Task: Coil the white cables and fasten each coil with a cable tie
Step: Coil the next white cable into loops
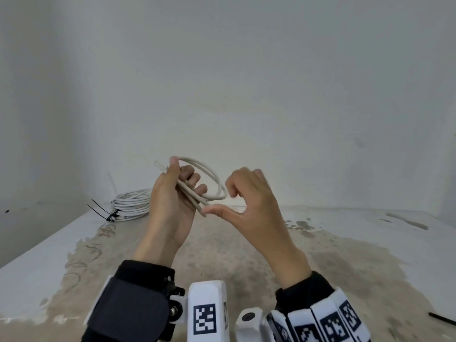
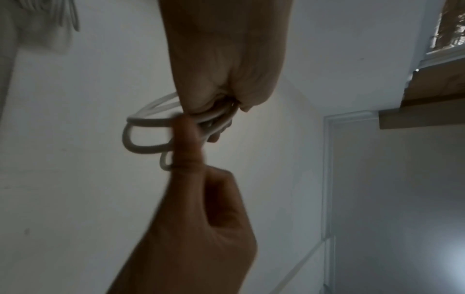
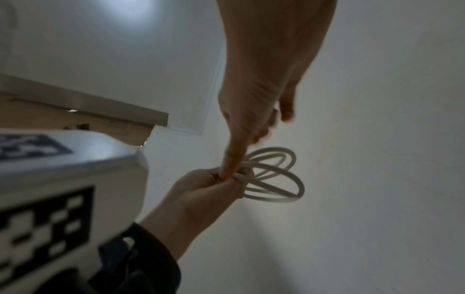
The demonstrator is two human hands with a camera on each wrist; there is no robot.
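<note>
At frame centre, the left hand (image 1: 172,201) grips a smooth white cable (image 1: 209,178) looped in rounds; the right hand (image 1: 251,201), fingers loosely curled, touches it with its thumb.

smooth matt cable (image 1: 209,174), stained rough table (image 1: 246,255)

1. White cable (image 1: 212,180): a small coil of a few loops, held up above the tabletop (image 1: 44,245) in my left hand (image 1: 172,193), fingers curled round the gathered strands, thumb up along the top of the loop.
2. My right hand (image 1: 249,196): just beside the coil, thumb stretched out to the cable's lower end, the other fingers bent near the loop; whether they touch it cannot be told.
3. Finished coil (image 1: 132,204): white, lying at the tabletop's far left corner, bound with black cable ties (image 1: 102,209) whose tails stick out leftward.
4. Black cable tie (image 1: 441,318): loose, at the tabletop's right edge, near side.
</note>
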